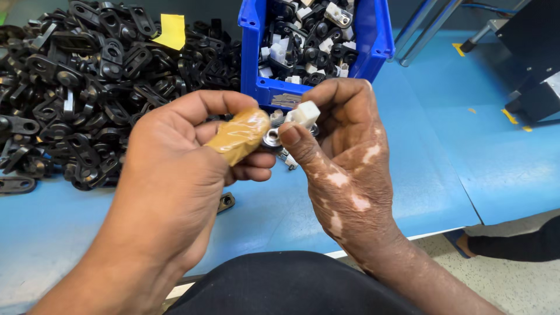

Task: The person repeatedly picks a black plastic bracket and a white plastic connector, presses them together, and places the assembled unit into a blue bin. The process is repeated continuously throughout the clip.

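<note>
Both the left hand (192, 163) and the right hand (344, 146) pinch a small metal-and-white part (291, 125).

blue bin (254, 52): top cut off by frame | heap of black brackets (87, 87): runs past left edge | small metal-and-white part (291, 125): mostly hidden between both hands' fingers

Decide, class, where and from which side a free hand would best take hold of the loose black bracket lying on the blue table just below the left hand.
Probably by its outer end. The black bracket lies flat on the blue table, half hidden under the left hand, so come from its right, the open side, and pinch its long edges.
</note>
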